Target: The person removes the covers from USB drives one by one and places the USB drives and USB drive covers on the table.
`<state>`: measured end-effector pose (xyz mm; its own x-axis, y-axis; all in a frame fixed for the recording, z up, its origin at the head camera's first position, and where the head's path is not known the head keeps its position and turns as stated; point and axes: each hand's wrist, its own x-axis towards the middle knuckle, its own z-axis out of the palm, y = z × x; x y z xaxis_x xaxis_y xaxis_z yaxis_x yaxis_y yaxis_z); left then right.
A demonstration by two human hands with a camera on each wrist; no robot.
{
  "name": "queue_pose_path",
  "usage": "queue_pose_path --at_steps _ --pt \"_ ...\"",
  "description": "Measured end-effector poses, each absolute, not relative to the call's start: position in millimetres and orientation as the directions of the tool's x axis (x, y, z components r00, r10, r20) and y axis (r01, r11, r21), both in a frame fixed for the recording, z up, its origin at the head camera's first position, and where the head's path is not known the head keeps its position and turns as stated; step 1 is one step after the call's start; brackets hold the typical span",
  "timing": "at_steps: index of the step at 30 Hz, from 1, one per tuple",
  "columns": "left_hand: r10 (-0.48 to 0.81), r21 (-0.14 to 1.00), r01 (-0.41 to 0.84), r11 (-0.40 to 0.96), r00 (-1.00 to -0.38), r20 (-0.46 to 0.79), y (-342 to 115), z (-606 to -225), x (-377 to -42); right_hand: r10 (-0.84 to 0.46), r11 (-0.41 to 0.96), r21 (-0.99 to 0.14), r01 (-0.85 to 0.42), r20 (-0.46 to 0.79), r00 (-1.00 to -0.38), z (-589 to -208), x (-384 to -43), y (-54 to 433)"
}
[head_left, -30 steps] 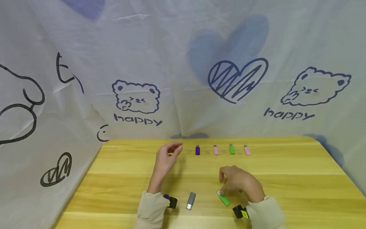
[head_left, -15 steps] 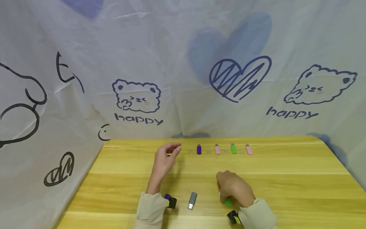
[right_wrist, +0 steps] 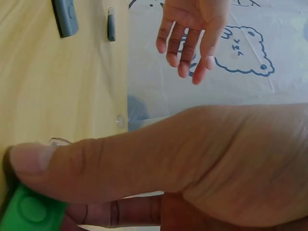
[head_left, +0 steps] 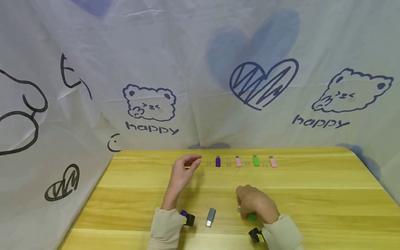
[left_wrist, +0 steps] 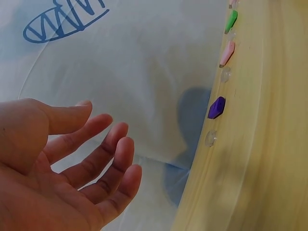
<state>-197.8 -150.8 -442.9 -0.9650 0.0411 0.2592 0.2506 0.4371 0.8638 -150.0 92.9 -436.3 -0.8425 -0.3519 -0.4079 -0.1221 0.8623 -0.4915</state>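
Note:
My right hand pinches a green USB stick low over the front part of the table, covering much of it. In the right wrist view the thumb lies across the green stick, and a clear piece peeks out beyond the thumb. My left hand is held over the table's back left, its fingers loosely bent around nothing; the left wrist view also shows that hand with bare fingertips. Between the forearms lies a grey USB stick, its metal plug toward me.
Along the back edge runs a row of USB sticks: purple, pink, green and another pink, with small clear pieces between them. A purple object shows beside the left wrist camera. A printed cloth hangs behind.
My right hand has come down toward me over the green USB stick and now grips it, hiding most of it. The left hand has stayed nearly in place.

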Motion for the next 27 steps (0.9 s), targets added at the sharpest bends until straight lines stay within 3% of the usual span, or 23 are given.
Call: queue_pose_path --at_steps 9,17,27 --pt "0.083 0.874 0.269 0.406 -0.963 0.258 -142 -446 -198 -0.478 0.738 -0.615 -0.278 -0.185 -0.859 -427 -159 107" --pt "0.144 0.898 0.285 0.336 -0.958 0.250 -134 -445 -196 -0.425 0.678 -0.651 -0.341 0.032 -0.905 -418 -167 110" --pt "0.221 0.909 0.268 0.319 -0.954 0.204 -124 -442 -192 -0.424 0.631 -0.671 -0.389 0.120 -0.897 -417 -171 113"
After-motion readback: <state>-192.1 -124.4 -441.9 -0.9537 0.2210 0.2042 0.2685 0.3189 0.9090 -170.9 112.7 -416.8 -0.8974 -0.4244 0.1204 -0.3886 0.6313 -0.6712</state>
